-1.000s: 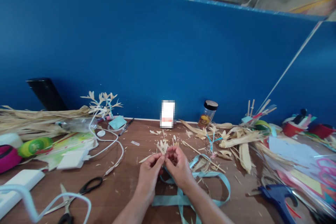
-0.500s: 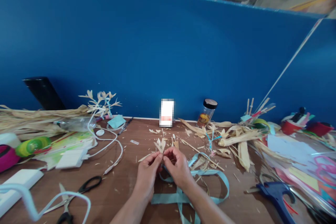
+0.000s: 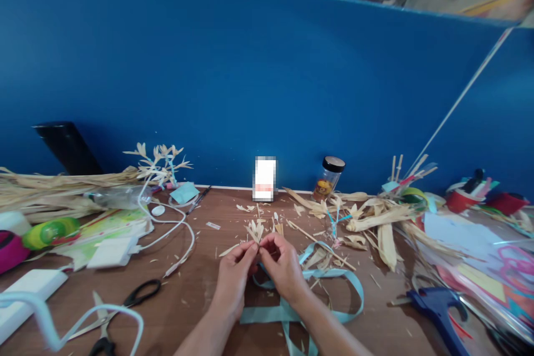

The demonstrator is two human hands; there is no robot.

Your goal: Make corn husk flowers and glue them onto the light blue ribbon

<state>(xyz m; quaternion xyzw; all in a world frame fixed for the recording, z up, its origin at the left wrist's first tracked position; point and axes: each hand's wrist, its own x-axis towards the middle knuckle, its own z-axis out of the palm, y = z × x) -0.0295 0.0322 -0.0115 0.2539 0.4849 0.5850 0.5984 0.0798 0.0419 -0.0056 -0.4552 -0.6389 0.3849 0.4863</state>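
Between my two hands, over the middle of the table, stands a small pale flower of dried husk (image 3: 255,229) with its petals pointing up and away. The thumb and fingers of my left hand (image 3: 237,271) pinch its base. My right hand (image 3: 282,268) closes on the same base from the other side, fingertips meeting the left ones. The stem is hidden by the fingers. A light-blue ribbon (image 3: 354,289) lies in loops beneath and beside my right hand and forearm.
Open scissors (image 3: 102,320) and a white cable (image 3: 194,242) lie at left. At right are a blue glue gun (image 3: 438,308), dried husks (image 3: 386,222) and a black-lidded jar (image 3: 327,181). A husk-flower branch (image 3: 161,161) stands back left, near a blue partition (image 3: 250,67).
Almost nothing differs. Both hands stay at the flower's base, and the flower is turned very slightly; the whole view has shifted a little.
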